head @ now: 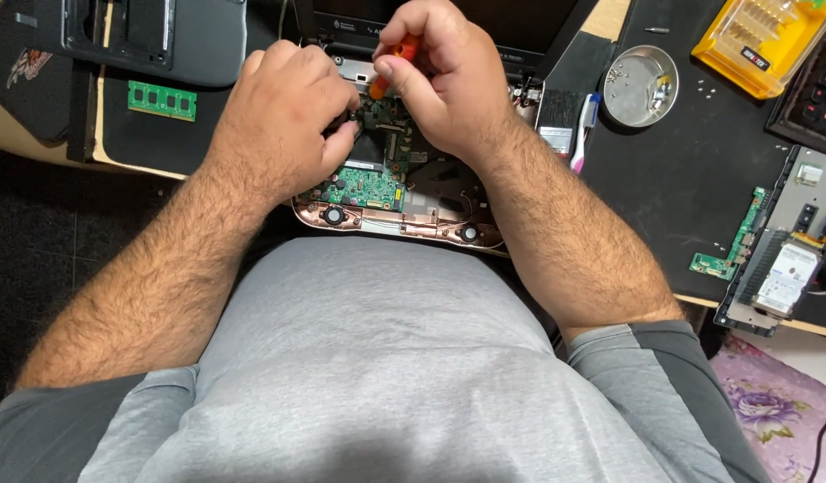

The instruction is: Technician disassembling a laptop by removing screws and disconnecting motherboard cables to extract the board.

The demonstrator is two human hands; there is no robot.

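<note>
Screwdriver [391, 64]: your right hand [444, 76] grips its orange handle, fingers curled tight; axis steep, tip down-left twd circuit board [364, 185].
Left hand [283, 116]: fingers bent, pinching at the tip; what it holds, can't tell.

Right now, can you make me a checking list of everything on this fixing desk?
Surface: black mat on a desk.
Job's things: opened laptop with its green circuit board bare; orange screwdriver.
Clutter: green memory stick, round metal dish with small parts in it, yellow bit case, hard drive, small green board.
Grippers: right hand holds the screwdriver; left hand rests its fingers on the board.
Cables: black one at the lower right corner.
Surroundings: flowered cloth.
</note>
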